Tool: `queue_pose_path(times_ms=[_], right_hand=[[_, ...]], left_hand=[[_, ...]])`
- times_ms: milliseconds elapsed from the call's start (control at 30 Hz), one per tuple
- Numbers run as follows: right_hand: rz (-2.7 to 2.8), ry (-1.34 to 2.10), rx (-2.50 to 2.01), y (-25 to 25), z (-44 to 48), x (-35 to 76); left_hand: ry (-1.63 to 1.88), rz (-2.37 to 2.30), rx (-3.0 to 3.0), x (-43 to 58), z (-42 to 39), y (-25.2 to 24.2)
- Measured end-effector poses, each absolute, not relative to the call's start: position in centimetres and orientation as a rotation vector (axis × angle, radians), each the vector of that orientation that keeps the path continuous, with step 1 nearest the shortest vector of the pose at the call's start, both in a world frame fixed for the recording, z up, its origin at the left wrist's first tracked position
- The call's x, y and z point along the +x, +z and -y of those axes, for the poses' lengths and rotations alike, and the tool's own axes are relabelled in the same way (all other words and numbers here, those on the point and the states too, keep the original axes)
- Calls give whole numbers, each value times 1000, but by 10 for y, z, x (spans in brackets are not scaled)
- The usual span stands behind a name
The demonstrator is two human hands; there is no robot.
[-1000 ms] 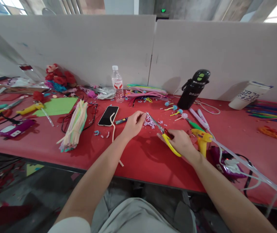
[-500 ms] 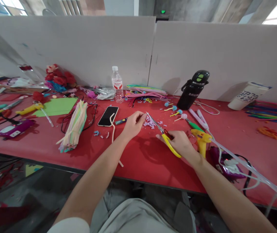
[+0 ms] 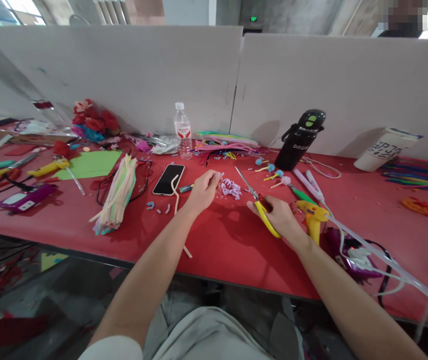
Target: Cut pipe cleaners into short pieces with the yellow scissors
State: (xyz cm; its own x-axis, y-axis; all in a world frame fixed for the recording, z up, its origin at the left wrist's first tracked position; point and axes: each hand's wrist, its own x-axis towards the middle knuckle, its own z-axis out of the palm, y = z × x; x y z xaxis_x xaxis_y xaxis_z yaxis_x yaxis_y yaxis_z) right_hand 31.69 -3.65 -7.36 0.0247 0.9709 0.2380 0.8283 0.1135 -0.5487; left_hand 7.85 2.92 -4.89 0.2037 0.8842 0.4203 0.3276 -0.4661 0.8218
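Note:
My right hand [image 3: 279, 217] is wrapped round the yellow and red handles of a pair of scissors [image 3: 263, 215], whose blades point up and to the left. My left hand [image 3: 204, 194] is closed in a pinch, with a bit of lilac pipe cleaner [image 3: 221, 174] showing at the fingertips. Between the two hands lies a small heap of cut lilac pipe cleaner pieces [image 3: 231, 189] on the red table [image 3: 221, 250]. A cream pipe cleaner [image 3: 176, 200] runs under my left forearm and over the edge of a phone [image 3: 168, 180].
A bundle of pale pipe cleaners [image 3: 116, 195] stands left of the phone. Behind are a water bottle [image 3: 182, 131] and a black flask [image 3: 299, 142]. To the right lie small pompom stems [image 3: 276, 174], a yellow glue gun [image 3: 314, 217] and a purple power strip [image 3: 352, 255] with cables.
My left hand has drawn back slightly to the left from the scissors. The scissors have shifted a little to the right, their tips now apart from my left fingers. A person appears behind the partition.

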Motion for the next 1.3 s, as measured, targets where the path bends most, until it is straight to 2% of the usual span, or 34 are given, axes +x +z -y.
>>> queue_pose_path(times_ms=[433,1300], right_hand=[[1791,506,-1595,-71,36,311],[1909,479,-1618,-77,36,315]], left_hand=[[1240,-1145,1817,70,-35,-45],[1115,-1134,2065,68,-29,-38]])
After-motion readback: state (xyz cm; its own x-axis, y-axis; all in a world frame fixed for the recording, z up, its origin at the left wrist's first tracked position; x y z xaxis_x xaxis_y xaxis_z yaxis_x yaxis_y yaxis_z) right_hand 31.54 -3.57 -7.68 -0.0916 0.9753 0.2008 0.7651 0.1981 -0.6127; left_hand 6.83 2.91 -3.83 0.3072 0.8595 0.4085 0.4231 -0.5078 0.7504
